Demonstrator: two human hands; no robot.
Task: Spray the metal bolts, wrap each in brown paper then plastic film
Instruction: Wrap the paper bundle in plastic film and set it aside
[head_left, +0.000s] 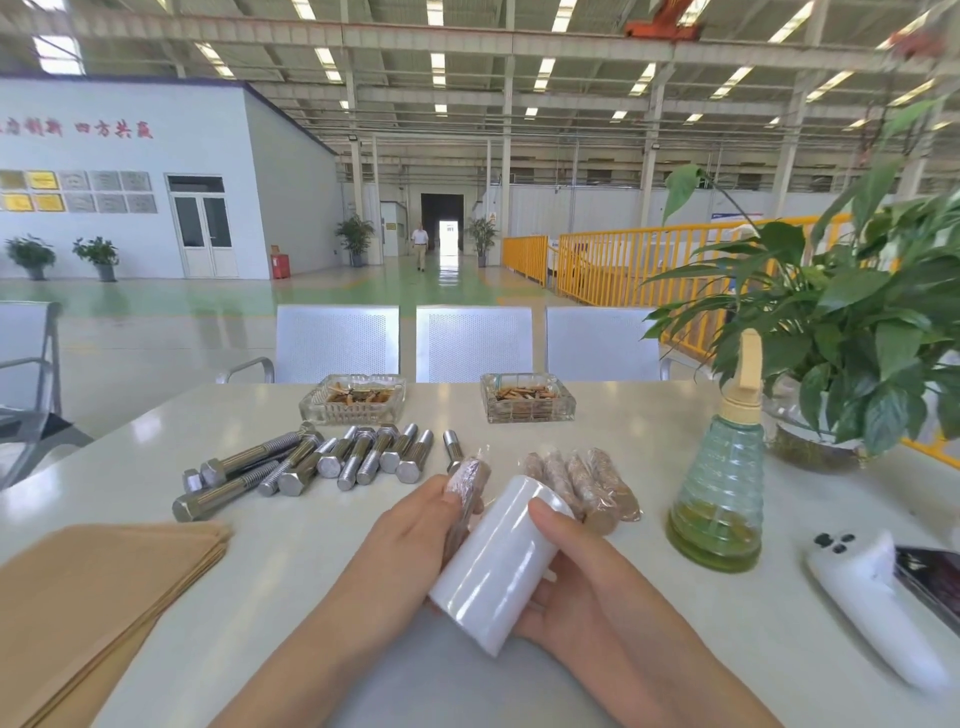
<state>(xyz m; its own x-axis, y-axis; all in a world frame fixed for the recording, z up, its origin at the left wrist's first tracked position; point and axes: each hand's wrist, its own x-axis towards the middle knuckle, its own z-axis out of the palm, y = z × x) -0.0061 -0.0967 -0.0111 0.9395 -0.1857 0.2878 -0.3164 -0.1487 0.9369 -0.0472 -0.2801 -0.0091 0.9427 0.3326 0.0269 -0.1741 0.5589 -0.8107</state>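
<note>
Our left hand (410, 540) pinches wrapped bolt (469, 480), film already round it. Our right hand (576, 582) grips plastic film roll (496, 566), fingers curled under. Bare bolts (311, 462) lie beyond left hand, four wrapped bolts (582, 486) just past roll. Brown paper (93, 597) at left, spray bottle (719, 493) at right.

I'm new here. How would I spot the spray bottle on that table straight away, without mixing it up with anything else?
Start at the big leafy potted plant on the table's right side. Just in front of it, to its left, stands the spray bottle: upright, ribbed clear greenish plastic, a little yellow-green liquid at the bottom. Its cream trigger top sets it apart from the low glass ashtray and the wrapped bolts nearby.
</note>
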